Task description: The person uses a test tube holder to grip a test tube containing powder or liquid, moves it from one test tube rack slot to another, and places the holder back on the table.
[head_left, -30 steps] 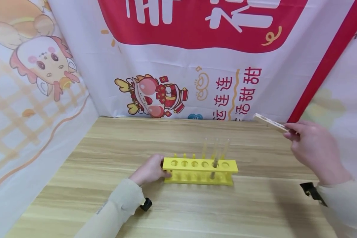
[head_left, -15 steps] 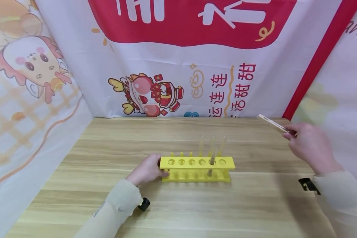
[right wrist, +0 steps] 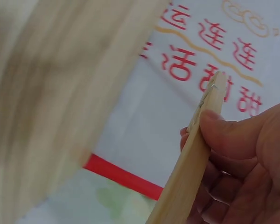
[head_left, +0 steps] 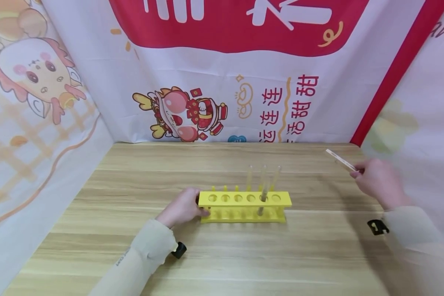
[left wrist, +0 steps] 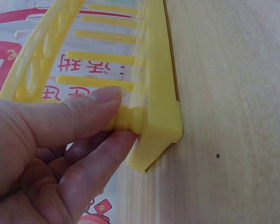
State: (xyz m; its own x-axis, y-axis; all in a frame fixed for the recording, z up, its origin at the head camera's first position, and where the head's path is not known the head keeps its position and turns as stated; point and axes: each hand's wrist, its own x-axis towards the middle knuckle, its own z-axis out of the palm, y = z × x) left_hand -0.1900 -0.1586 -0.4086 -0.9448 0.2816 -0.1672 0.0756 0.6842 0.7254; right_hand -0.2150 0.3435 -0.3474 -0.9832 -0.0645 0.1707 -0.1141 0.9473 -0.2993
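A yellow test tube rack (head_left: 244,199) stands on the wooden table. At its left end my left hand (head_left: 183,206) grips the rack; in the left wrist view the thumb (left wrist: 100,100) and a finger pinch its end post. Clear test tubes (head_left: 249,179) stand upright on pegs at the rack's back right. Another tube (head_left: 264,195), greyish, leans in the fifth hole from the left. Away to the right, my right hand (head_left: 379,183) holds a wooden test tube holder (right wrist: 189,168) above the table, between thumb and fingers. Its far end points left and away from me.
The wooden table (head_left: 222,255) ends at a white and red printed cloth (head_left: 203,70) hanging behind it. More printed cloth hangs at the left (head_left: 29,123) and at the right (head_left: 422,135). Several bare pegs (head_left: 225,188) stick up along the rack's back left.
My right hand has come down toward the table with the test tube holder. My left hand keeps its grip on the rack, which stays in place. The head view has shifted slightly.
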